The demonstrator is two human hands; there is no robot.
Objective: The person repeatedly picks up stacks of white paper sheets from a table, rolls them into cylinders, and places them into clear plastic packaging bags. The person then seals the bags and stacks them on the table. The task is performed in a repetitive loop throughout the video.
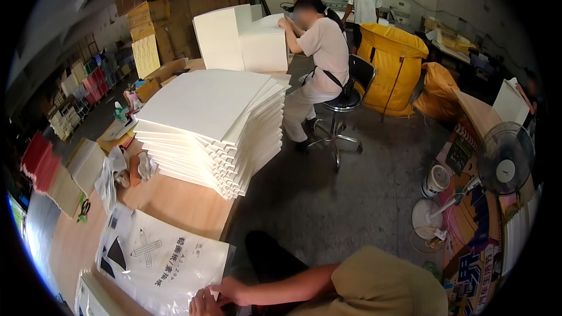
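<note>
A flat packet of paper [175,251] in a clear plastic sleeve, printed with crossed pencils and dark lettering, lies on the near part of the table. At its near right corner, my right hand [230,291] has its fingers closed on the sleeve's edge. Close against it, my left hand [204,302] bends its fingers over the same edge; the lower picture edge cuts part of it off. Beyond the packet rises a tall stack of white folded sheets [205,102], its layers fanned unevenly. More packets [96,298] are piled at the lower left.
Scissors [85,208], crumpled cloth [106,182] and red-edged stacks [42,161] lie leftward. One person [328,52] sits on a swivel chair [345,99] by another white stack [263,50]; another stands behind. A yellow sack [389,70], fan [504,161] and bucket [435,181] stand right.
</note>
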